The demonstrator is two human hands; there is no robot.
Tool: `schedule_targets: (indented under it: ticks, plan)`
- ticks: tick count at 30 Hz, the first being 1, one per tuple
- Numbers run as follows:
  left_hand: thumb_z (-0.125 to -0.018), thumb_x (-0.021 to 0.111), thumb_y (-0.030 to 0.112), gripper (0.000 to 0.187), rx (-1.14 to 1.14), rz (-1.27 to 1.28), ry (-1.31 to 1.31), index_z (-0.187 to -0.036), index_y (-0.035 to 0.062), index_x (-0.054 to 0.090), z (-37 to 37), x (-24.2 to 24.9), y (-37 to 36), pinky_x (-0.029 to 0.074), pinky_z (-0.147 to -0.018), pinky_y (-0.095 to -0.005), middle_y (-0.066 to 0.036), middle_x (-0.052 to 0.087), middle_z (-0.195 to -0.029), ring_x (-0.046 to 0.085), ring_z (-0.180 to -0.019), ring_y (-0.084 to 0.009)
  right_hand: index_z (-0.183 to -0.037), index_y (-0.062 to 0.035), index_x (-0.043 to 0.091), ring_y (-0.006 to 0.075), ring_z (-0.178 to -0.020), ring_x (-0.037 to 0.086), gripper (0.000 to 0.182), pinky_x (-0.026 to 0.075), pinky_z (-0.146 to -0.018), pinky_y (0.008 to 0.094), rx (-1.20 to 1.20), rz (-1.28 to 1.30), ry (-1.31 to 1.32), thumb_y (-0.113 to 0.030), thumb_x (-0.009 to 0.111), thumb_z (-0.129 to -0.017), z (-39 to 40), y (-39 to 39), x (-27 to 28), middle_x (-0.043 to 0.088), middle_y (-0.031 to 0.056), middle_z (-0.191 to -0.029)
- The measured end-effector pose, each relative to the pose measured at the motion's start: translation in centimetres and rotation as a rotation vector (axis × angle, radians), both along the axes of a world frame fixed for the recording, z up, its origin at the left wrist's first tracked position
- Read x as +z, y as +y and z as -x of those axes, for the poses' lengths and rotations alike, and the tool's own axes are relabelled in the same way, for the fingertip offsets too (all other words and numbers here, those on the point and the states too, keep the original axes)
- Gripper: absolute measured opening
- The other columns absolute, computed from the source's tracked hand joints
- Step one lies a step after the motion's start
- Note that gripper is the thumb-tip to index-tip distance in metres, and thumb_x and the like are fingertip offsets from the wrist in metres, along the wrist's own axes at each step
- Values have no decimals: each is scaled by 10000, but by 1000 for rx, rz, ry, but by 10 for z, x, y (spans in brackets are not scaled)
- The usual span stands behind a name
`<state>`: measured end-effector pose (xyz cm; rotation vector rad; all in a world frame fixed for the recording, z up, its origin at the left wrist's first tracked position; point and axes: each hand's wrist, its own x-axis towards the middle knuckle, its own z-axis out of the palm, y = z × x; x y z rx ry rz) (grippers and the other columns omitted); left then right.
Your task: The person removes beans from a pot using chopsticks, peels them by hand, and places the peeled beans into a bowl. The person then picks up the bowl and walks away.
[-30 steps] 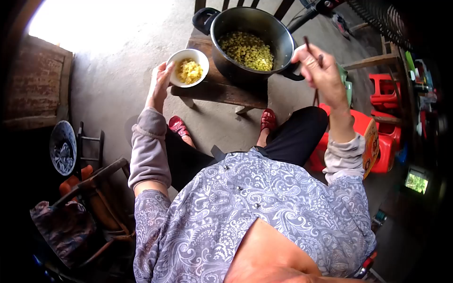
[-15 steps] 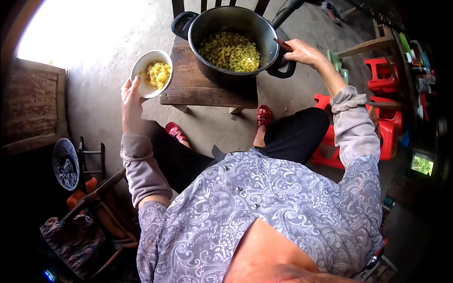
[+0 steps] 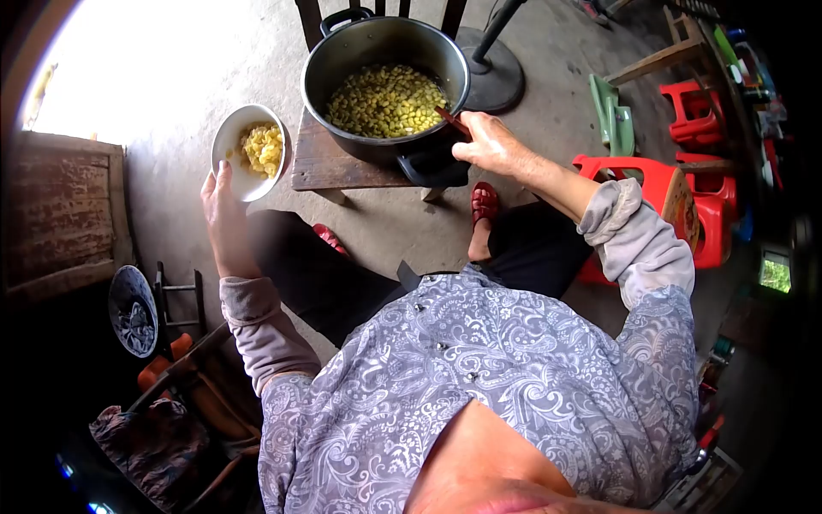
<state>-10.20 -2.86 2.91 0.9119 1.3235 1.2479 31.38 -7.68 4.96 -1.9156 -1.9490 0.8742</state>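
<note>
My left hand (image 3: 224, 214) is closed on a white bowl (image 3: 224, 144), thumb over the rim, holding it tilted left of the chair. Lumpy yellow food (image 3: 261, 150) lies in the bowl. My right hand (image 3: 490, 144) grips dark red chopsticks (image 3: 452, 122) right at the near right rim of a large dark pot (image 3: 317, 73). The pot stands on a wooden chair seat (image 3: 321, 163) and holds a layer of yellow-green pieces (image 3: 385, 101) like corn kernels. One black pot handle (image 3: 432, 168) points towards me, just below my right hand.
Behind the pot, at its right, is a round black stand base (image 3: 497, 81). Red plastic stools (image 3: 634, 184) and a green plastic piece (image 3: 610, 120) are on the right. A patterned basin (image 3: 134, 310) and a wooden panel (image 3: 64, 210) are at the left.
The pot has turned clockwise, bringing its right handle round towards me. My right hand has moved left and down with the chopsticks. The bowl has shifted slightly left and down.
</note>
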Motion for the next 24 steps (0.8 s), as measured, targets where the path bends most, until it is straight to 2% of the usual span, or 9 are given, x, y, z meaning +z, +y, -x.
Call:
schedule_targets:
  ticks: [7,9,11,13,14,17,19,20,24]
  plan:
    - [-1046,605,271,420,37,-30,-102,-1288,-72,600,8,13,-5,570,-830,-267,-140,680,-1136,697,-966,-170,-956,86,657,427,-947,707,444,545,-874,484,47,49,-60,-321,693,-782,17,31,8,704,303,-942]
    - [-1050,599,267,418,-10,-3,-130,-1295,-72,595,11,22,-5,571,-828,-271,-147,675,-1162,696,-986,-182,-986,40,699,378,-864,718,480,547,-813,467,162,134,-57,-416,695,-837,1,32,25,706,241,-820]
    - [-1048,598,257,411,-58,-6,-70,-1305,-63,592,21,27,-15,588,-840,-302,-152,674,-1187,699,-1017,-209,-1040,45,672,296,-782,680,441,532,-753,438,78,310,-32,-379,689,-916,-7,27,70,679,182,-784]
    - [-1040,602,242,400,-122,-49,68,-1318,-46,592,32,25,-24,620,-865,-360,-153,679,-1211,706,-1059,-252,-1072,0,694,309,-783,699,350,543,-729,419,254,174,-194,-328,665,-954,-39,26,77,704,168,-815]
    - [-1041,593,251,407,-107,-36,-20,-1333,-33,586,30,24,-29,612,-865,-370,-149,678,-1219,698,-1080,-252,-1030,-34,694,352,-802,712,271,552,-710,415,399,-67,-360,-290,669,-945,-58,21,67,724,172,-858]
    - [-1037,583,263,418,-136,16,-157,-1367,7,572,30,13,-38,593,-872,-395,-138,673,-1241,679,-1123,-258,-965,-39,676,396,-860,703,214,557,-738,443,551,27,-451,-245,696,-908,-76,13,28,732,183,-901]
    - [-1031,587,263,424,-162,61,-214,-1390,40,560,29,4,-42,580,-885,-411,-130,666,-1269,665,-1149,-266,-996,-47,662,413,-900,692,264,552,-768,501,532,328,-286,-240,761,-845,-62,11,-13,719,190,-886]
    - [-1030,588,264,424,-132,79,-249,-1391,46,557,28,-2,-41,579,-888,-412,-128,665,-1276,665,-1144,-266,-939,-34,699,387,-853,720,332,572,-739,481,752,-36,-415,-345,770,-846,-52,3,-36,726,180,-854]
    - [-860,788,134,511,138,-29,-163,-1303,-19,583,3,-17,-21,563,-882,-376,-151,686,-1168,681,-1022,-236,-1024,-41,695,342,-932,716,303,571,-821,463,738,-56,-212,-260,781,-833,-10,7,-87,726,163,-933]
